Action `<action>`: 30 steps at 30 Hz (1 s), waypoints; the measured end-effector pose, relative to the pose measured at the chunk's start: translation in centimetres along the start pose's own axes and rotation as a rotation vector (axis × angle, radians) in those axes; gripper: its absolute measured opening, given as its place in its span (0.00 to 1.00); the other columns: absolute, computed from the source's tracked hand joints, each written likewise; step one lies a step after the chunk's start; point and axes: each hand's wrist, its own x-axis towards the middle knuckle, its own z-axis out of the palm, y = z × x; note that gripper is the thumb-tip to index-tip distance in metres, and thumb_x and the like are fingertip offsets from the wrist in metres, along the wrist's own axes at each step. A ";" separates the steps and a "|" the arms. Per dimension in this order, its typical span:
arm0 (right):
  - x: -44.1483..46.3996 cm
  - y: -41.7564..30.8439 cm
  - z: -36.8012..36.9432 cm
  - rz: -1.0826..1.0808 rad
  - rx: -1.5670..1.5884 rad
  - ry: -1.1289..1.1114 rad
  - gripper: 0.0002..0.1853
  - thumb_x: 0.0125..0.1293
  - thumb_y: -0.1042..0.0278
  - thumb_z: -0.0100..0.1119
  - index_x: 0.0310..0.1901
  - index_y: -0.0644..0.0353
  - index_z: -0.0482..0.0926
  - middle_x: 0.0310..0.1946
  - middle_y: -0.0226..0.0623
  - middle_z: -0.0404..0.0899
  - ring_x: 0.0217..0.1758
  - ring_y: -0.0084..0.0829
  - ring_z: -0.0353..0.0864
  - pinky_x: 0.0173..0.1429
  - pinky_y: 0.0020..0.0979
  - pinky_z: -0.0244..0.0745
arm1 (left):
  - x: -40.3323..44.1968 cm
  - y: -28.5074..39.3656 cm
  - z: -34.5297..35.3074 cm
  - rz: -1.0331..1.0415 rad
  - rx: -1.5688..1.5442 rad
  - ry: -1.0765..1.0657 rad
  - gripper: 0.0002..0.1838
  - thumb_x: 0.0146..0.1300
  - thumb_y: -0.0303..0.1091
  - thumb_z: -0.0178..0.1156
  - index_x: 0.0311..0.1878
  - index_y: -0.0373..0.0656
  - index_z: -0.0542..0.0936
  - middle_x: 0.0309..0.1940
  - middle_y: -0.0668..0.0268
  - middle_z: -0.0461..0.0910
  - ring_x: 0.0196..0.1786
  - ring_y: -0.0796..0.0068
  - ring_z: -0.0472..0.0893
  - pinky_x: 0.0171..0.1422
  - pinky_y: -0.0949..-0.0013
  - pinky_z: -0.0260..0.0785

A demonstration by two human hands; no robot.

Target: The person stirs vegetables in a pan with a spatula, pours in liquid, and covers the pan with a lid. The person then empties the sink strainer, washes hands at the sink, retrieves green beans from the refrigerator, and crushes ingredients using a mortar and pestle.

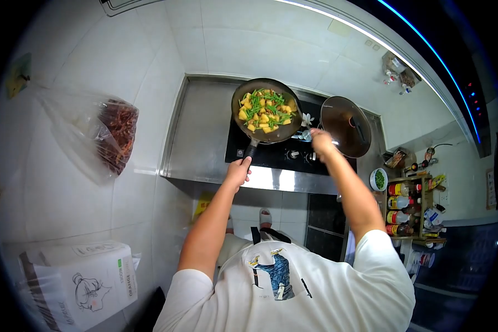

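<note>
A dark frying pan (289, 133) stands tilted over the left side of the black gas stove (282, 160). Inside it lie chopped green beans (254, 105) with yellow potato-like cubes (264, 118) and small brown bits. My left hand (239, 172) is wrapped round the pan's black handle (252, 149). Just right of the pan's rim, my right hand (322, 142) is closed on a shiny pale utensil (302, 134); blur hides its exact kind. A glass lid (346, 127) with a dark knob sits behind and to the right of that hand.
A white bowl of chopped greens (378, 180) stands at the counter's right end, beside a rack of sauce bottles (401, 202). On the left wall hangs a clear bag of dried red peppers (118, 133). Below it is a white printed box (88, 285).
</note>
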 end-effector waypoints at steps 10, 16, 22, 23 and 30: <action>1.1 -6.1 -4.1 0.091 -0.006 -0.129 0.12 0.67 0.55 0.49 0.45 0.49 0.77 0.19 0.30 0.67 0.13 0.23 0.58 0.15 0.28 0.53 | -0.3 0.2 -0.1 -0.024 0.000 0.020 0.18 0.67 0.50 0.52 0.37 0.43 0.75 0.23 0.71 0.72 0.16 0.83 0.68 0.16 0.79 0.55; 10.6 -10.3 -6.5 0.158 -0.588 -0.306 0.10 0.66 0.59 0.48 0.30 0.53 0.71 0.16 0.28 0.60 0.14 0.23 0.55 0.17 0.26 0.49 | -0.2 0.4 -0.1 -0.006 -0.007 0.025 0.19 0.67 0.50 0.52 0.33 0.41 0.75 0.22 0.69 0.73 0.16 0.80 0.68 0.18 0.74 0.57; 10.1 -12.4 -1.6 -0.478 -1.235 -0.503 0.08 0.53 0.71 0.55 0.34 0.63 0.77 0.20 0.45 0.76 0.23 0.41 0.79 0.26 0.42 0.75 | -0.1 0.3 0.2 -0.001 -0.026 0.027 0.20 0.66 0.49 0.53 0.35 0.39 0.75 0.22 0.69 0.72 0.15 0.80 0.67 0.18 0.73 0.57; 8.6 -13.0 -1.3 -0.487 -1.186 -0.460 0.09 0.52 0.71 0.54 0.35 0.62 0.78 0.22 0.46 0.77 0.28 0.42 0.81 0.32 0.41 0.76 | -0.2 0.4 0.2 -0.002 -0.026 0.029 0.20 0.66 0.49 0.53 0.35 0.39 0.75 0.22 0.69 0.72 0.15 0.80 0.67 0.18 0.73 0.57; 8.4 -16.4 -5.1 -0.512 -0.957 -0.332 0.14 0.62 0.59 0.57 0.44 0.58 0.83 0.40 0.41 0.84 0.45 0.34 0.81 0.52 0.33 0.73 | -0.2 0.6 -0.4 -0.022 0.009 0.020 0.20 0.66 0.50 0.53 0.36 0.39 0.76 0.21 0.68 0.72 0.15 0.80 0.67 0.17 0.73 0.56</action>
